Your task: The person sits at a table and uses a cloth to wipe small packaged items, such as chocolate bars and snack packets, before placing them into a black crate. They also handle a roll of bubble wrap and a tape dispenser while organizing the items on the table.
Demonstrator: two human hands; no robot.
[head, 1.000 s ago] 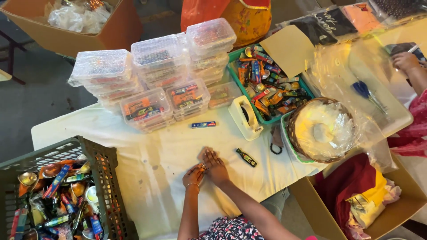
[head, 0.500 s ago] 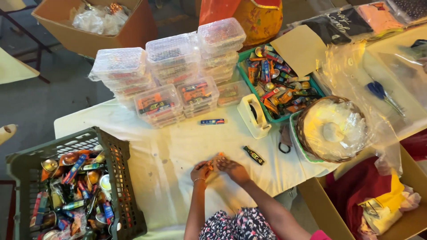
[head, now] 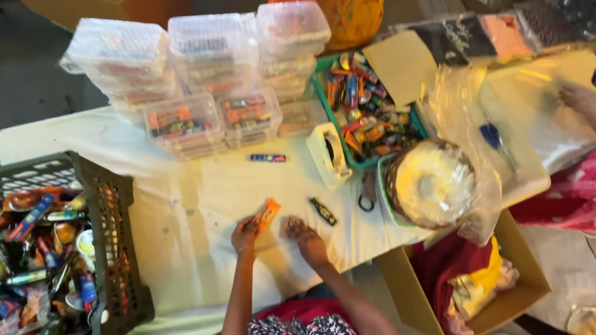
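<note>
orange packet (head: pixel 267 213) is held up at its lower end by the fingers of the left hand (head: pixel 244 234), which are clamped on it; the packet is tilted and its upper end is pointed away from the person, over the white table (head: pixel 186 192). the right hand (head: pixel 302 234) is laid just beside it on the right, with the fingers spread on the cloth and nothing gripped; the two hands are kept slightly apart.

two more small packets are seen loose on the table: one dark packet (head: pixel 323 211) near the right hand, and one blue packet (head: pixel 267 158) further away, in front of the boxes. clear plastic boxes (head: pixel 211 93) are stacked at the far edge in three tall piles at the back and three lower ones in front; the exact number of boxes cannot be told because of blur. one white tape dispenser (head: pixel 329 155) is placed beside one green tray (head: pixel 323 108) full of colourful packets. one round basket (head: pixel 428 183) wrapped in clear film is found to the right of it. one dark crate (head: pixel 115 248) with mixed packets is set at the left, and one cardboard box (head: pixel 509 291) with cloth at the lower right.

another person's hand (head: pixel 577 99) is seen at the right edge.
</note>
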